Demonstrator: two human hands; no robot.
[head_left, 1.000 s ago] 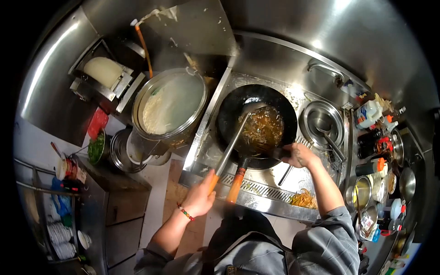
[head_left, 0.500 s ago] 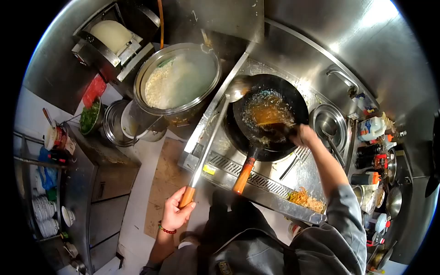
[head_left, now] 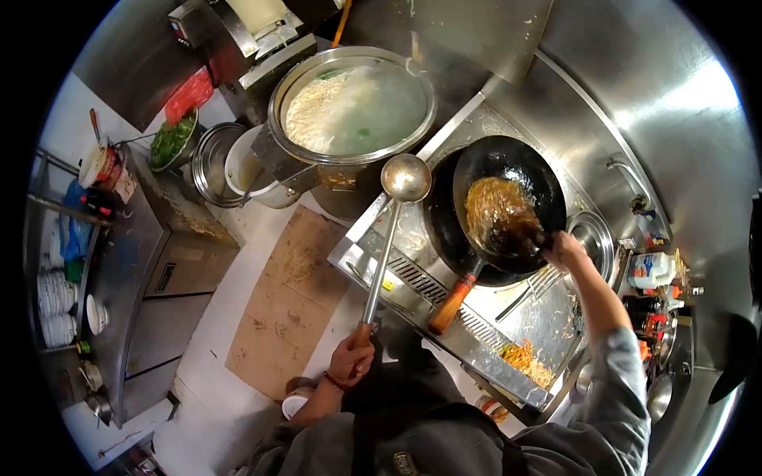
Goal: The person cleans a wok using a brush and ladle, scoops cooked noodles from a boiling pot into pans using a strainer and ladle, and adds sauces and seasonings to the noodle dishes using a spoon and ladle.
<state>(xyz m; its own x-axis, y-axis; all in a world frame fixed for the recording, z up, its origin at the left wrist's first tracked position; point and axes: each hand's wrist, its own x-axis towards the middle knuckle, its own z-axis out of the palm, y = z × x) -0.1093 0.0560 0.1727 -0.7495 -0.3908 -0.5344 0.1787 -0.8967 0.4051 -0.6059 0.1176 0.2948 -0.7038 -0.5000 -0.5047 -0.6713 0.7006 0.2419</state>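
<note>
Left hand [head_left: 350,363] is clamped on 1 ladle [head_left: 406,177] at lower centre; right hand [head_left: 567,252], right of centre, meets 1 wok's [head_left: 529,165] rim, grip unclear.

No lettering legible from here. Label on white jug [head_left: 653,270] and apron patch [head_left: 405,462]: both blurred.

Ladle [head_left: 406,178] now off wok [head_left: 516,155], nr pot [head_left: 349,158].
</note>
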